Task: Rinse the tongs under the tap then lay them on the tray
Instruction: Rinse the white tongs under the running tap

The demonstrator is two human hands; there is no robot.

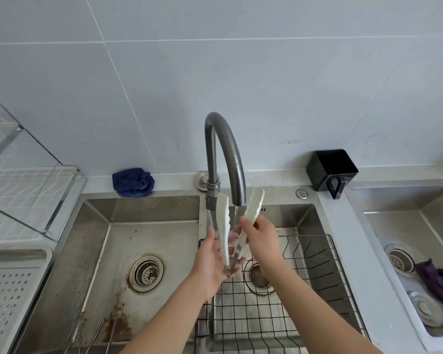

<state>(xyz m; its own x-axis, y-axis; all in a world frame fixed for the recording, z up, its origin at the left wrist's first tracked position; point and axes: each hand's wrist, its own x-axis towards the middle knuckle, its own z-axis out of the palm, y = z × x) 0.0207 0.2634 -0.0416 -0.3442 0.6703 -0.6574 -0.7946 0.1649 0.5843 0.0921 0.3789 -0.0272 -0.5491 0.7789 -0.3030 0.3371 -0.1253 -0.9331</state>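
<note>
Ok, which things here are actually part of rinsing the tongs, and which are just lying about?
In the job: tongs, tap, tray, left hand and right hand, both on the tongs.
Lying about: blue cloth, black container, purple cloth, wire basket, dish rack.

tap spout [225,152] overhead, wire basket [315,272] below, left basin [108,241] open

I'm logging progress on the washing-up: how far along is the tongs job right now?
Nothing is finished yet. In hand: the left hand and right hand hold the white tongs spread open under the tap, water running between the arms. Left: finish rinsing, then lay them on the perforated tray at the left.
</note>
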